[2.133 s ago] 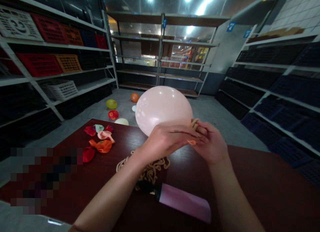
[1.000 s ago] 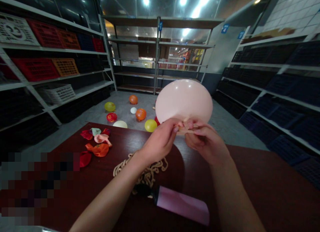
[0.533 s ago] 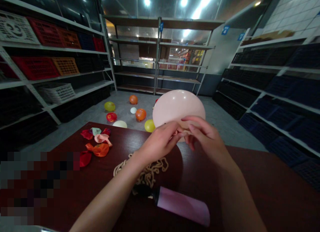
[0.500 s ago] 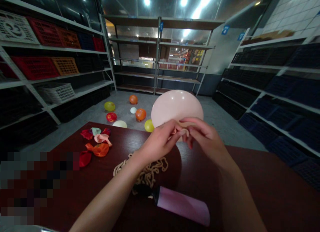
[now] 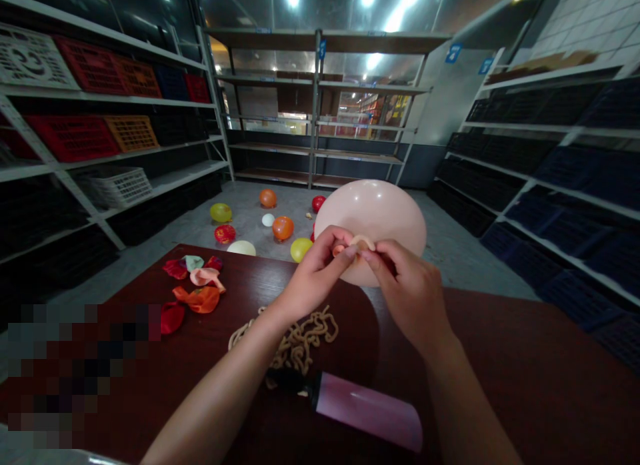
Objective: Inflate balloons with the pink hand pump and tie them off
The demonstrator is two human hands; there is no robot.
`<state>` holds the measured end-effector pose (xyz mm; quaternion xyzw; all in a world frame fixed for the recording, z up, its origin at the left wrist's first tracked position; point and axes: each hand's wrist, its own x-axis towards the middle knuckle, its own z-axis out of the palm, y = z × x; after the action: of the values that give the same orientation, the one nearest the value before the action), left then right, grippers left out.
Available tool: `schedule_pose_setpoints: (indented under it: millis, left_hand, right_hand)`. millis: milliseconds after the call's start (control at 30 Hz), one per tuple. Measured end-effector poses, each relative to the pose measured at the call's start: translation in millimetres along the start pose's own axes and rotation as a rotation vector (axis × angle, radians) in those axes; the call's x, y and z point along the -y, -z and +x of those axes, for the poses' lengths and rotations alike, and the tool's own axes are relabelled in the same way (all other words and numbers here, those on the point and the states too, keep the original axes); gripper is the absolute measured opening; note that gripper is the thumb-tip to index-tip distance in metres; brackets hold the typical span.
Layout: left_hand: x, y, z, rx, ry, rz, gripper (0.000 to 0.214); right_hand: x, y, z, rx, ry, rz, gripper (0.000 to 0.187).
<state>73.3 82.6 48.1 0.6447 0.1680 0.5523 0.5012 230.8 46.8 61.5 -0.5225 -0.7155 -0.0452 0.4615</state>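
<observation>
A pale pink inflated balloon (image 5: 373, 215) floats just above the far edge of the dark red table (image 5: 525, 378). My left hand (image 5: 315, 278) and my right hand (image 5: 407, 291) meet in front of it, both pinching the balloon's neck (image 5: 360, 241), which loops between the fingertips. Below my left wrist a beige chain of plastic links (image 5: 300, 335) lies heaped on the table. A pink hand pump (image 5: 367, 411) with a black tip lies near the front edge.
Several limp balloons (image 5: 197, 285) in red, orange, pink and green lie on the table's left. Inflated balloons (image 5: 283, 228) dot the grey floor beyond. Shelving racks with crates (image 5: 90, 128) line the left, back and right.
The balloon swung from left of centre to the right and settled lower in front of me. My fingers kept working its neck, now looped between both hands' fingertips.
</observation>
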Motion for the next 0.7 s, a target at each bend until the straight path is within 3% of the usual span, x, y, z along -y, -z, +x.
schedule_pose_setpoints:
  millis: [133, 233, 433, 567, 700]
  left_hand:
    - [-5.5, 2.9, 3.9, -0.034, -0.08, 0.04, 0.019]
    - [-8.1, 2.9, 5.5, -0.013, -0.095, 0.061, 0.019]
    - [-9.2, -1.2, 4.3, 0.016, -0.048, -0.009, 0.022]
    - [-9.6, -0.5, 3.7, -0.059, -0.051, 0.03, 0.022]
    - [-9.9, -2.1, 2.6, -0.116, -0.051, 0.05, 0.019]
  right_hand:
    - [2.1, 2.8, 1.5, 0.181, -0.157, 0.284, 0.026]
    - [4.2, 3.0, 1.7, 0.246, -0.258, 0.469, 0.029]
    - [14.5, 2.9, -0.1, 0.144, -0.196, 0.347, 0.013]
    - [17.8, 1.3, -1.6, 0.142, -0.167, 0.315, 0.009]
    - [19.4, -5.4, -3.8, 0.043, -0.159, 0.318, 0.009]
